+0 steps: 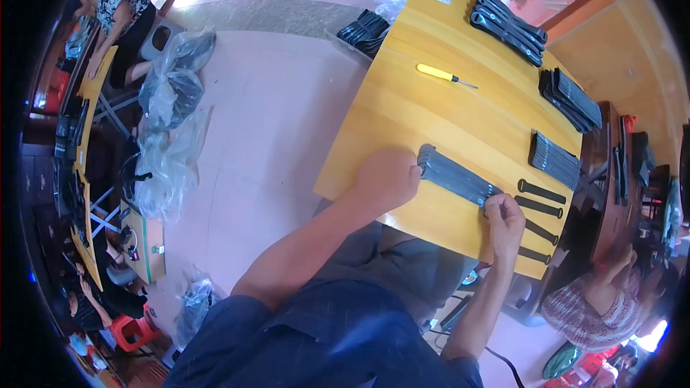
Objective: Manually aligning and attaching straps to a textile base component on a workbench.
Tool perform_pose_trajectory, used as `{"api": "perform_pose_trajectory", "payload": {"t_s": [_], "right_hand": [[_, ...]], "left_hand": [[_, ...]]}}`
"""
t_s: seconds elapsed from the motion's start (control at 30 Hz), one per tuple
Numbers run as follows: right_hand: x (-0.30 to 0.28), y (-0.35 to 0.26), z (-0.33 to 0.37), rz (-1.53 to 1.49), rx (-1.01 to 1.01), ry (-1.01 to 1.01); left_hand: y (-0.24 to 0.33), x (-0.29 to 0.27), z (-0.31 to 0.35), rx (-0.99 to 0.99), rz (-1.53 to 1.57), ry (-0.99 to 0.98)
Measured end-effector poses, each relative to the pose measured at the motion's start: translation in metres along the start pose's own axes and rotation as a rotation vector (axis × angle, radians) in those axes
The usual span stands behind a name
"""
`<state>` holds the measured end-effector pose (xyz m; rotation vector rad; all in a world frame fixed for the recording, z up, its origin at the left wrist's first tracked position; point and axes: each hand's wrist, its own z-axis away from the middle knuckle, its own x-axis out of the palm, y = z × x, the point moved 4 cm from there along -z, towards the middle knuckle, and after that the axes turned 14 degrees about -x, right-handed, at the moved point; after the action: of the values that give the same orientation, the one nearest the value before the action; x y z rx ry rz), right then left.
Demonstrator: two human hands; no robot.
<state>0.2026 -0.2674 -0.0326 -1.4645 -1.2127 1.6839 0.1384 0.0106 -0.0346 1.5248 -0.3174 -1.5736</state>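
Note:
A flat stack of black straps point(458, 178) with rounded ends lies fanned slightly across the near part of the wooden table, between my hands. My left hand point(388, 181) is closed on its left end, the fingertips mostly hidden. At the other end, my right hand point(505, 221) pinches the straps between thumb and fingers. Just right of that hand, single black straps lie in a spaced column, among them a top strap point(541, 191) and a lower strap point(540, 231). Behind them sits another neat strap stack point(555, 162).
Farther back on the table point(388, 111) are a thicker strap pile point(571, 98), long black strap bundles point(509, 25) and a yellow-handled screwdriver point(435, 72). A container of black straps point(363, 32) stands beyond the left edge. Plastic bags point(172, 86) lie leftward; people sit on both sides.

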Motion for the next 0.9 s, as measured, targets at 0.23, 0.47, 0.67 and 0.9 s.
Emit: {"api": "perform_pose_trajectory", "payload": {"t_s": [0.23,0.47,0.67,0.9], "right_hand": [[-0.002,0.001,0.000,0.045,0.005,-0.054],[-0.001,0.001,0.001,0.084,-0.018,-0.012],[0.000,-0.012,0.002,0.102,-0.046,0.026],[-0.001,-0.013,0.002,0.162,-0.099,0.062]], "left_hand": [[0.003,-0.004,-0.001,-0.021,-0.028,-0.052],[0.001,-0.003,-0.001,-0.041,-0.047,-0.080],[0.003,-0.004,0.001,-0.045,-0.017,-0.067],[0.007,-0.006,0.001,-0.062,-0.011,-0.104]]}}
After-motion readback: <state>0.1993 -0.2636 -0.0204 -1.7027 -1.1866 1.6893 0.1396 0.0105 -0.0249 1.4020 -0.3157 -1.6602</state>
